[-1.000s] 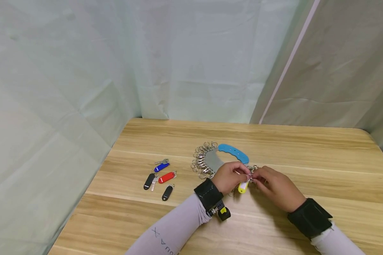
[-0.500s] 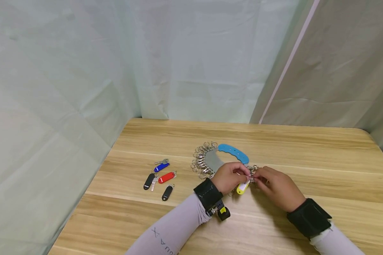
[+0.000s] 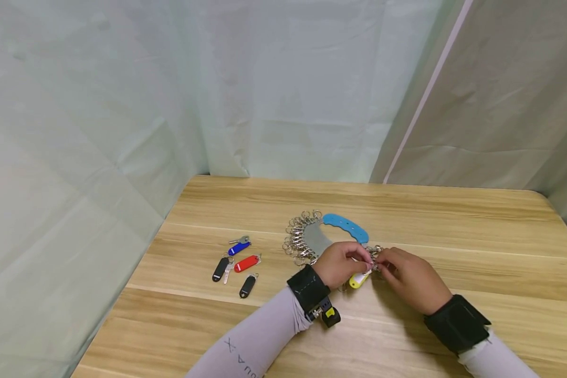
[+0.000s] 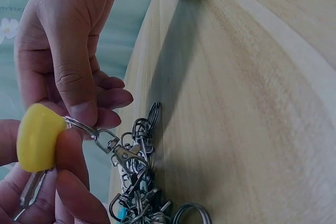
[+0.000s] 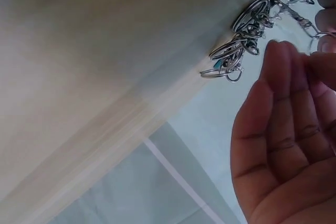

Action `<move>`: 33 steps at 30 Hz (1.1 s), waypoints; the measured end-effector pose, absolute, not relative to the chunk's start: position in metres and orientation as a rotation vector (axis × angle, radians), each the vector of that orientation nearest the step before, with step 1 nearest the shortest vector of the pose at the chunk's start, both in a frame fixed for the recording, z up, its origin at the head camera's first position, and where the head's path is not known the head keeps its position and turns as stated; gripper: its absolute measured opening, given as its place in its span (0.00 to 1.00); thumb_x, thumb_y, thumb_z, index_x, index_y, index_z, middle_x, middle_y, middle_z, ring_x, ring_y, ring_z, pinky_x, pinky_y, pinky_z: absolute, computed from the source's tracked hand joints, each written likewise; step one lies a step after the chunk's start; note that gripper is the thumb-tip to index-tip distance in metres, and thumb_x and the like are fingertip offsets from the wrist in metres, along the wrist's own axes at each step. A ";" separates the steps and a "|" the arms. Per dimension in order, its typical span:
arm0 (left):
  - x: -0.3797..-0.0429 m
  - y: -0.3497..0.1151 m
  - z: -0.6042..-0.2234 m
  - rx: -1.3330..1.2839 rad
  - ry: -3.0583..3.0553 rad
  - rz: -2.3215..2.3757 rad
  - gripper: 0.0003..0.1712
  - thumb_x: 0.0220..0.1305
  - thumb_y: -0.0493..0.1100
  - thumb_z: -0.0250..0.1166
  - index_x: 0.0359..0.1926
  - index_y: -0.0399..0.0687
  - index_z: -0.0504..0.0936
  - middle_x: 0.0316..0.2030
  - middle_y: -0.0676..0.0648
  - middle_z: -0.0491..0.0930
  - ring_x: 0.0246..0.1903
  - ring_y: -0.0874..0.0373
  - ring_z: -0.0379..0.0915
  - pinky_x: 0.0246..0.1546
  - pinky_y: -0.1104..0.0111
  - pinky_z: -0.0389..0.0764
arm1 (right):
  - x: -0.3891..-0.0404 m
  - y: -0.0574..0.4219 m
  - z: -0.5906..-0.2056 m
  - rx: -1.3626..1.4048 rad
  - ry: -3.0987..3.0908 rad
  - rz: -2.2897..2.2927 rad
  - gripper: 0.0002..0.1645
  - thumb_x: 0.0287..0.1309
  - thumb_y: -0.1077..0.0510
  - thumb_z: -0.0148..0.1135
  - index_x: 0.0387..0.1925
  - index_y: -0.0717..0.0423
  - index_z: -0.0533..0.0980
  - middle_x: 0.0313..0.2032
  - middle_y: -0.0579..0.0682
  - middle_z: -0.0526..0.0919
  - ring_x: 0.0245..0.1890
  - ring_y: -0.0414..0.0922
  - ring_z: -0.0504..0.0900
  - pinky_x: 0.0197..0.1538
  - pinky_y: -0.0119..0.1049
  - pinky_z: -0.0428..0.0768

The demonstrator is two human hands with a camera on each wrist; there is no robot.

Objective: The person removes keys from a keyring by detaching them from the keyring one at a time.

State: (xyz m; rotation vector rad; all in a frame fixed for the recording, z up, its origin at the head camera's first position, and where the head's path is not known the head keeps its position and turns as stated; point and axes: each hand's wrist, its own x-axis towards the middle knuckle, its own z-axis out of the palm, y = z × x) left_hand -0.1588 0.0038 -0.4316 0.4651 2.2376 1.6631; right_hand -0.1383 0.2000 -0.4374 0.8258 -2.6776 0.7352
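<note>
In the head view, my left hand (image 3: 337, 262) pinches a yellow key tag (image 3: 358, 280) near its ring end. My right hand (image 3: 413, 278) meets it fingertip to fingertip. The left wrist view shows the yellow key tag (image 4: 39, 137) between left fingers, with a metal key (image 4: 32, 188) below it. Right thumb and fingers pinch a split ring (image 4: 80, 124) that links to a swivel clasp (image 4: 126, 154). That clasp belongs to a grey ring holder (image 3: 315, 239) with a blue handle (image 3: 346, 226), fringed by several clasps and rings. The hands hide part of the holder.
Left of the holder lie a blue key tag (image 3: 239, 248), a red key tag (image 3: 247, 263) and two black key tags (image 3: 220, 269), with keys beside some. The wooden table (image 3: 491, 236) ends at a pale curtain (image 3: 302, 105) behind.
The yellow key tag has swung slightly left and down. Right fingertips have shifted a little rightward; the left hand stays nearly in place. The other tags have not moved.
</note>
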 end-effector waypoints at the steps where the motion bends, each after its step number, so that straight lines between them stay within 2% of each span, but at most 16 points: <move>1: -0.159 0.004 -0.432 0.461 2.237 1.669 0.02 0.56 0.36 0.67 0.31 0.48 0.82 0.31 0.53 0.80 0.29 0.64 0.73 0.31 0.72 0.73 | -0.138 0.200 -0.438 0.834 -2.670 0.731 0.10 0.52 0.63 0.67 0.34 0.47 0.77 0.32 0.37 0.77 0.30 0.33 0.74 0.33 0.36 0.77; 12: -0.159 0.005 -0.436 0.415 2.221 1.704 0.03 0.57 0.35 0.67 0.31 0.48 0.82 0.27 0.55 0.79 0.28 0.64 0.74 0.30 0.73 0.74 | -0.138 0.198 -0.441 0.917 -2.576 0.762 0.13 0.49 0.63 0.70 0.35 0.45 0.76 0.32 0.36 0.76 0.29 0.32 0.74 0.30 0.32 0.76; 33: -0.160 0.003 -0.439 0.484 2.234 1.682 0.04 0.56 0.34 0.65 0.32 0.47 0.81 0.31 0.51 0.79 0.28 0.63 0.73 0.30 0.73 0.73 | -0.139 0.200 -0.443 0.881 -2.591 0.684 0.11 0.50 0.63 0.68 0.32 0.44 0.77 0.30 0.35 0.74 0.27 0.33 0.72 0.29 0.35 0.74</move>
